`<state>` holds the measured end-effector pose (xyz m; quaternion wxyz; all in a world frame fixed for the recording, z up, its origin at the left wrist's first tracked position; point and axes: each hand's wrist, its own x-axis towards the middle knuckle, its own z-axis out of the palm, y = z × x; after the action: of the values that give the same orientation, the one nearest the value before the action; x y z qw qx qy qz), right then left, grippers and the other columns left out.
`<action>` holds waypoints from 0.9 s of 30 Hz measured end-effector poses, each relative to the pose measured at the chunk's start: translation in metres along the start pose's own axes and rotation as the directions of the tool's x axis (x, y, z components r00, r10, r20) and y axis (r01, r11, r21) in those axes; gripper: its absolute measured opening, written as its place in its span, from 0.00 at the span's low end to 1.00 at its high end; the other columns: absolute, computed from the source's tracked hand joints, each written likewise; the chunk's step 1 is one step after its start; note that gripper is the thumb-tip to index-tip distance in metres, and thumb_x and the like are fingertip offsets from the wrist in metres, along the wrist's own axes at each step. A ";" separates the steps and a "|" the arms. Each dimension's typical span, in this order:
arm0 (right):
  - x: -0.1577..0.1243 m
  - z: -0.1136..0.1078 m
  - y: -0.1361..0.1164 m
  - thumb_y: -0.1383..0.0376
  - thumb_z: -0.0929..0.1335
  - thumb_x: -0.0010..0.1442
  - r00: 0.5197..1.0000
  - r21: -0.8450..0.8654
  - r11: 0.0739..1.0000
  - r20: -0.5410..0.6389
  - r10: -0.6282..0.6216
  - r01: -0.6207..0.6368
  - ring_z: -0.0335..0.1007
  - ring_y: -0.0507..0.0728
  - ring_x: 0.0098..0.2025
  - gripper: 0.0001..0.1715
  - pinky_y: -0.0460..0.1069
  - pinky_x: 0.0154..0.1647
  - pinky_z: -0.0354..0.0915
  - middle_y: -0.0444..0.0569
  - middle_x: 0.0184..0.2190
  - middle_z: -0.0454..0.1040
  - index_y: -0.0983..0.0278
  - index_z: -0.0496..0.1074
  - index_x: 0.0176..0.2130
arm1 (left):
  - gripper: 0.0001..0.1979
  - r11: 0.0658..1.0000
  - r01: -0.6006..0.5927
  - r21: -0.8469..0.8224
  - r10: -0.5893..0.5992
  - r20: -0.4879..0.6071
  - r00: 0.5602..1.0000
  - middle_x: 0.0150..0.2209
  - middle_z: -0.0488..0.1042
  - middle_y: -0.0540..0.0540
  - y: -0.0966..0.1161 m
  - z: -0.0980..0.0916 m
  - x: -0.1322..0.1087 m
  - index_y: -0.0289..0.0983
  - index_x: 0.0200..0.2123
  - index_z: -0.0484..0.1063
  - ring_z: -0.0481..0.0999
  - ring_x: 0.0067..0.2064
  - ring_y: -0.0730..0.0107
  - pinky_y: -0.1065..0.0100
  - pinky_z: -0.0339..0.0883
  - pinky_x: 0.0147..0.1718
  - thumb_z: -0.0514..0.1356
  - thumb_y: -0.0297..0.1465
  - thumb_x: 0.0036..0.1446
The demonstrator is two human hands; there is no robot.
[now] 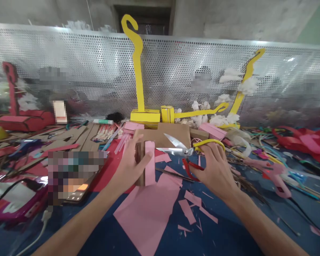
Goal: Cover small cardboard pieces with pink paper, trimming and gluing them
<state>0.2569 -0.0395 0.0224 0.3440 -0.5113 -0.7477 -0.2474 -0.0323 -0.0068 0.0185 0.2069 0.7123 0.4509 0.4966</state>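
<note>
My left hand (134, 161) is closed around a small cardboard box (140, 170), its thumb lying on the pink paper strip (150, 170) that covers one side. In my right hand (214, 167) are scissors (186, 152) with one yellow and one red handle loop. Their blades are spread and point left toward the box, apart from it. Below the box a large pink paper sheet (149, 213) lies on the blue table, with pink offcuts (187, 210) to its right.
Yellow hook-topped stands (138, 71) rise at the back before a perforated metal panel (96, 64). A pink glue gun (276, 174) lies at right. A phone (77, 196), partly blurred out, is at left, near cardboard strips (82, 140). A red hook-topped piece (26, 119) stands far left.
</note>
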 end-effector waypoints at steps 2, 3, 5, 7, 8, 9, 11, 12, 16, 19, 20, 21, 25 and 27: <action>0.000 -0.001 -0.001 0.54 0.71 0.63 1.000 -0.021 1.000 -0.014 -0.016 0.016 0.66 0.71 0.53 0.24 0.65 0.54 0.68 0.60 0.48 0.70 0.64 0.67 0.52 | 0.20 0.990 -0.115 0.081 0.119 -0.049 0.992 0.65 0.66 0.41 0.008 -0.005 0.001 0.45 0.60 0.68 0.64 0.67 0.52 0.47 0.56 0.67 0.59 0.40 0.67; 0.000 -0.001 -0.001 0.54 0.71 0.63 0.999 -0.031 0.999 -0.018 -0.029 0.029 0.66 0.71 0.53 0.24 0.65 0.54 0.68 0.60 0.47 0.70 0.64 0.67 0.53 | 0.16 0.977 -0.172 0.128 0.181 -0.058 0.982 0.65 0.66 0.43 0.012 -0.007 0.000 0.46 0.56 0.72 0.63 0.67 0.53 0.46 0.54 0.68 0.59 0.39 0.67; 0.000 -0.002 -0.002 0.53 0.70 0.65 0.998 -0.051 0.997 -0.016 -0.067 0.066 0.66 0.71 0.53 0.24 0.66 0.54 0.68 0.60 0.47 0.71 0.64 0.66 0.54 | 0.11 0.959 -0.251 0.131 0.258 -0.043 0.965 0.60 0.71 0.44 0.019 -0.009 -0.001 0.46 0.50 0.76 0.67 0.64 0.53 0.47 0.57 0.67 0.60 0.38 0.67; 0.000 -0.002 -0.003 0.52 0.70 0.65 0.994 -0.067 0.992 -0.010 -0.107 0.106 0.66 0.72 0.53 0.25 0.66 0.54 0.67 0.60 0.47 0.71 0.64 0.66 0.55 | 0.09 0.960 -0.271 0.073 0.272 -0.006 0.962 0.53 0.76 0.44 0.023 -0.008 -0.003 0.45 0.44 0.80 0.73 0.58 0.55 0.49 0.63 0.62 0.61 0.38 0.66; -0.001 -0.002 -0.004 0.52 0.70 0.65 0.993 -0.070 0.990 -0.006 -0.122 0.121 0.66 0.72 0.53 0.25 0.66 0.54 0.67 0.60 0.47 0.72 0.64 0.66 0.55 | 0.08 0.965 -0.260 0.039 0.260 0.011 0.966 0.50 0.77 0.44 0.024 -0.006 -0.004 0.44 0.42 0.81 0.75 0.55 0.56 0.50 0.66 0.60 0.62 0.38 0.65; -0.001 -0.002 -0.004 0.52 0.70 0.66 0.992 -0.069 0.989 -0.003 -0.128 0.128 0.67 0.71 0.53 0.25 0.66 0.55 0.67 0.60 0.46 0.72 0.64 0.66 0.55 | 0.08 0.971 -0.240 0.012 0.240 0.021 0.971 0.48 0.78 0.44 0.024 -0.004 -0.005 0.44 0.40 0.82 0.76 0.53 0.57 0.50 0.67 0.58 0.63 0.38 0.64; -0.002 -0.001 -0.006 0.53 0.70 0.66 0.991 -0.060 0.990 0.007 -0.130 0.130 0.67 0.71 0.53 0.24 0.66 0.54 0.67 0.59 0.46 0.72 0.62 0.67 0.56 | 0.08 0.980 -0.194 -0.033 0.195 0.024 0.981 0.46 0.79 0.44 0.024 -0.001 -0.006 0.43 0.39 0.82 0.78 0.50 0.58 0.52 0.70 0.56 0.65 0.39 0.63; -0.003 -0.001 -0.007 0.53 0.69 0.66 0.991 -0.055 0.990 0.012 -0.130 0.131 0.67 0.71 0.52 0.24 0.66 0.54 0.67 0.58 0.46 0.72 0.62 0.67 0.56 | 0.08 0.983 -0.176 -0.051 0.178 0.025 0.984 0.44 0.79 0.44 0.024 0.001 -0.006 0.43 0.37 0.82 0.78 0.49 0.58 0.53 0.71 0.54 0.66 0.39 0.62; -0.004 -0.002 -0.009 0.51 0.69 0.67 0.990 -0.063 0.988 0.027 -0.138 0.139 0.67 0.70 0.51 0.23 0.66 0.55 0.67 0.59 0.45 0.72 0.62 0.68 0.54 | 0.08 0.986 -0.134 -0.099 0.140 0.060 0.988 0.38 0.80 0.45 0.023 0.003 -0.004 0.42 0.32 0.81 0.78 0.45 0.59 0.54 0.72 0.50 0.67 0.39 0.60; -0.004 -0.002 -0.010 0.50 0.68 0.67 0.988 -0.086 0.985 0.041 -0.148 0.151 0.66 0.70 0.50 0.24 0.65 0.54 0.66 0.59 0.45 0.72 0.63 0.68 0.54 | 0.08 0.986 -0.070 -0.154 0.084 0.086 0.993 0.36 0.79 0.46 0.021 0.002 -0.003 0.42 0.31 0.80 0.77 0.41 0.61 0.56 0.72 0.45 0.66 0.38 0.60; -0.004 -0.002 -0.011 0.50 0.68 0.67 0.987 -0.091 0.984 0.043 -0.152 0.156 0.66 0.70 0.50 0.25 0.65 0.54 0.66 0.59 0.46 0.72 0.63 0.68 0.55 | 0.09 0.983 -0.045 -0.178 0.063 0.096 0.993 0.35 0.79 0.46 0.020 0.002 -0.002 0.41 0.30 0.79 0.76 0.39 0.62 0.57 0.72 0.42 0.66 0.38 0.60; -0.004 -0.002 -0.011 0.50 0.68 0.68 0.987 -0.093 0.983 0.044 -0.156 0.159 0.67 0.70 0.50 0.25 0.65 0.54 0.66 0.59 0.46 0.72 0.64 0.68 0.55 | 0.10 0.979 -0.023 -0.201 0.045 0.104 0.994 0.33 0.78 0.47 0.018 0.003 -0.002 0.41 0.29 0.78 0.74 0.36 0.64 0.58 0.71 0.39 0.65 0.39 0.60; -0.005 -0.002 -0.012 0.49 0.67 0.68 0.985 -0.082 0.983 0.059 -0.160 0.164 0.67 0.70 0.50 0.27 0.64 0.54 0.66 0.59 0.46 0.72 0.64 0.68 0.57 | 0.11 0.969 0.034 -0.244 -0.003 0.128 0.992 0.29 0.75 0.48 0.015 0.003 -0.001 0.41 0.27 0.78 0.70 0.33 0.66 0.61 0.67 0.34 0.65 0.40 0.59; -0.005 -0.002 -0.013 0.49 0.67 0.68 0.985 -0.077 0.984 0.063 -0.158 0.163 0.66 0.70 0.50 0.27 0.64 0.53 0.66 0.59 0.46 0.72 0.64 0.68 0.57 | 0.11 0.967 0.076 -0.245 -0.045 0.131 0.990 0.29 0.75 0.48 0.014 0.002 0.000 0.41 0.27 0.78 0.71 0.34 0.65 0.62 0.67 0.35 0.66 0.40 0.59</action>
<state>0.2464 -0.0481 0.0195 0.2804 -0.4698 -0.7851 -0.2904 -0.0244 -0.0135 0.0284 0.3375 0.6961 0.3926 0.4974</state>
